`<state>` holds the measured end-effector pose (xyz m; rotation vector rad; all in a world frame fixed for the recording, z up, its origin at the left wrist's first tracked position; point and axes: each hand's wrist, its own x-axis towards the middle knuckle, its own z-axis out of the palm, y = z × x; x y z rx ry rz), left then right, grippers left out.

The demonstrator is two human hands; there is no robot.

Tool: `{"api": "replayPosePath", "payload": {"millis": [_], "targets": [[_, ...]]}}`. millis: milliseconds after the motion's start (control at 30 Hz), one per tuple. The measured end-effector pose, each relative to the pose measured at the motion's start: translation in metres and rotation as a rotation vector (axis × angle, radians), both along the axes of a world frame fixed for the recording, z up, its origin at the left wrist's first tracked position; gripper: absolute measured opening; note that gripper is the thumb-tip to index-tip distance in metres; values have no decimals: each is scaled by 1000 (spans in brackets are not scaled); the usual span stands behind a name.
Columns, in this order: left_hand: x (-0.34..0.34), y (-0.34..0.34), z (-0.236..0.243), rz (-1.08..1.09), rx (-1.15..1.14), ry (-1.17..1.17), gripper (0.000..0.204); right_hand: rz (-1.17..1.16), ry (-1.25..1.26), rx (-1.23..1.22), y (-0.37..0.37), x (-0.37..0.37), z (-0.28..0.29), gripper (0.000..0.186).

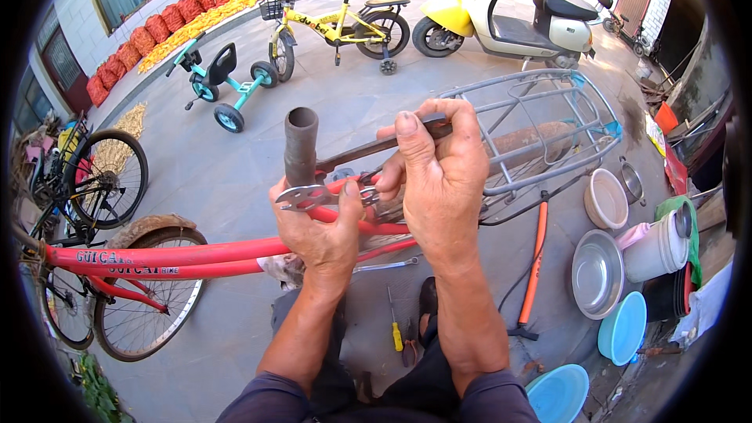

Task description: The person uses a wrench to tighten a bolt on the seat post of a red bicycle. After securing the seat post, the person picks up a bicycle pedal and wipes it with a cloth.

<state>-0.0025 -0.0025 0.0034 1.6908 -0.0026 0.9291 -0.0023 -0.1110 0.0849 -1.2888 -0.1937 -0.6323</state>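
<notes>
A flat silver multi-hole spanner [301, 198] is held by my left hand [317, 235], which is closed around it between thumb and fingers. Just behind it rises the rusty, open-topped seat post [301, 149] of a red bicycle [184, 260]. My right hand [445, 180] is closed, thumb up, around the end of a dark flat metal bar [360, 155]. That bar slants from beside the post to my right fingers; how it is fixed at the post is hidden. The lower right fingertips are close to the spanner's end; whether they touch it I cannot tell.
Right of my hands is the bicycle's grey rear rack [489, 113]. Between my feet lie a yellow-handled screwdriver [397, 337] and pliers [410, 351]. An orange hand pump [535, 266] and several basins [598, 274] are at right. A tricycle [227, 86] and scooter [509, 19] stand behind.
</notes>
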Motion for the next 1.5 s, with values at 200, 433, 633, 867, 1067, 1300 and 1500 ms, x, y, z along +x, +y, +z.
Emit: {"api": "replayPosePath", "payload": {"millis": [200,433,633,867,1067,1300,1500], "targets": [[2,2,-3,18,41,-15,44,-7,-39,-38,1,3,-2,20],[2,4,-3,73,113,-30,57,-76,-31,-116,4,3,2,19],[2,7,-6,75,106,-11,59,-108,-34,-157,8,5,4,17],[1,4,0,30,57,-46,46,-167,-69,-206,9,9,2,16],[2,1,1,-96,-64,-40,51,-114,-75,-207,2,8,2,16],[-1,-1,3,-42,-10,0,54,-27,-10,-143,-3,4,8,19],[3,4,-6,19,62,-8,57,-104,-2,30,9,8,6,19]]}}
